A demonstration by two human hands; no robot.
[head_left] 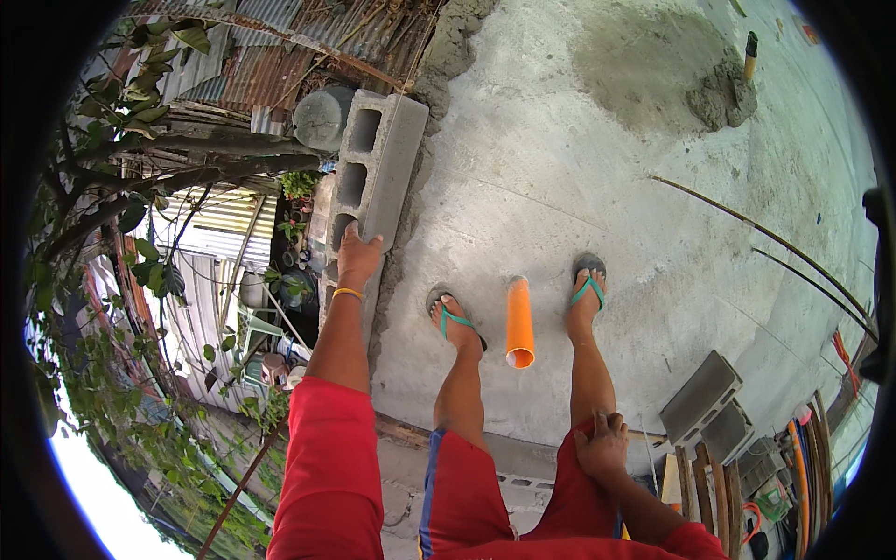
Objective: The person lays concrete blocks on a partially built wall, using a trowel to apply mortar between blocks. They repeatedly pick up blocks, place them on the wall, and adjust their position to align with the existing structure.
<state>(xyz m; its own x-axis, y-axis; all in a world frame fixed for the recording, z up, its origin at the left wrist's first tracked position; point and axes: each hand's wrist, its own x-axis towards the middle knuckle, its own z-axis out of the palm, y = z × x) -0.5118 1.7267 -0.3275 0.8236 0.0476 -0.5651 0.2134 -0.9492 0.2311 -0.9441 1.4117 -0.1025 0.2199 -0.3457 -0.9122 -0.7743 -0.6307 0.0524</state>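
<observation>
My left hand (pixel 357 250) grips the edge of a long grey hollow concrete block (pixel 378 154) along the slab's left edge, fingers at one of its holes. My right hand (pixel 603 448) rests on my red-shorted right thigh, fingers apart. Between my feet, in green-strapped flip-flops, is an orange pipe (pixel 520 317), seemingly upright, its open end facing up toward me.
Left, beyond the edge, are branches (pixel 205 168), corrugated sheets (pixel 252 65) and clutter below. On the concrete slab (pixel 504 168) are a mortar pile (pixel 719 98) with a handled tool and long rods (pixel 747 215). Blocks (pixel 700 397) and wood strips (pixel 719 495) lie lower right.
</observation>
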